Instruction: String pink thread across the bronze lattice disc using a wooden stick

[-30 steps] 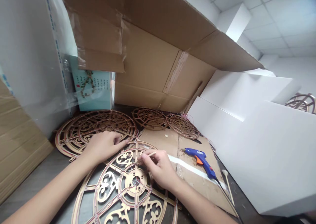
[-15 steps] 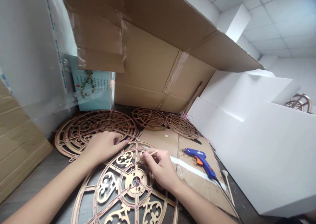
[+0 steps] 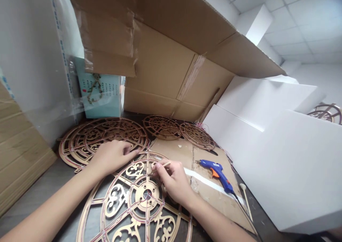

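Observation:
A large round wooden fretwork disc (image 3: 133, 203) with gold scrollwork and thin red thread along its spokes lies flat in front of me. My left hand (image 3: 110, 157) rests on the disc's far rim, fingers curled and pressing down. My right hand (image 3: 172, 179) pinches a thin wooden stick (image 3: 163, 165) just above the disc, near its upper spoke, with the stick's tip pointing right.
Stacked similar large discs (image 3: 98, 137) lie at the back left, two smaller ones (image 3: 179, 130) behind. A blue hot glue gun (image 3: 217, 172) lies on flat cardboard (image 3: 208, 185) at right. An open cardboard box (image 3: 171, 57) looms behind; white foam blocks (image 3: 280, 156) stand at right.
My right hand with the stick has shifted slightly up and left over the disc. The left hand has stayed in place.

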Motion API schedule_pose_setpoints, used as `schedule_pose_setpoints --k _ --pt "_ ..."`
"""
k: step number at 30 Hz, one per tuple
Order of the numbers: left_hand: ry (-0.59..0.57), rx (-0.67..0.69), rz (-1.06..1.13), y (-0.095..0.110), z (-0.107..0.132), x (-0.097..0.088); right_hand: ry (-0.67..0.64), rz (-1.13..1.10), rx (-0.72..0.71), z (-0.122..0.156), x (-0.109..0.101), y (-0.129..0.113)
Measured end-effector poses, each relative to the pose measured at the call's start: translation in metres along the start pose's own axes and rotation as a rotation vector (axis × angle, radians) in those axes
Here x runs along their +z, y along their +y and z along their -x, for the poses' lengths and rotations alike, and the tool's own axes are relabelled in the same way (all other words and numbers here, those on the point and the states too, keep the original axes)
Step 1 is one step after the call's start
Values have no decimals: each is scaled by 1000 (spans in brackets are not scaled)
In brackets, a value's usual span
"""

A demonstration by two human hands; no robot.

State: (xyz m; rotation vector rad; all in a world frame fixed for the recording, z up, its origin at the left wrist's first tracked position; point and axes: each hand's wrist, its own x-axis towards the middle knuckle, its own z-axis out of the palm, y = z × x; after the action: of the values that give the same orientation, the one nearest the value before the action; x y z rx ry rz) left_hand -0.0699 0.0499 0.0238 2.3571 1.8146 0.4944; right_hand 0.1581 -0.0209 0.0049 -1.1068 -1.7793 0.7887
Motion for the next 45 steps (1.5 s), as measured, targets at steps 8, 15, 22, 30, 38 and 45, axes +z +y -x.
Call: schedule_pose_setpoints --k 8,15,22,30,38,45 --pt "-1 2 -4 0 -1 0 -20 70 -40 0 1 -6" --pt "6 5 3 1 0 0 -74 171 -66 -3 -2 -12" --pt "-10 1 -21 2 0 0 -77 166 -64 -5 1 -11" --pt "-12 -9 -13 -1 -1 0 37 -76 54 -2 3 -4" --pt "-3 6 -11 -1 0 1 -22 5 -19 -2 4 -6" --pt "11 7 4 -2 0 3 -11 3 -27 -1 4 -5"
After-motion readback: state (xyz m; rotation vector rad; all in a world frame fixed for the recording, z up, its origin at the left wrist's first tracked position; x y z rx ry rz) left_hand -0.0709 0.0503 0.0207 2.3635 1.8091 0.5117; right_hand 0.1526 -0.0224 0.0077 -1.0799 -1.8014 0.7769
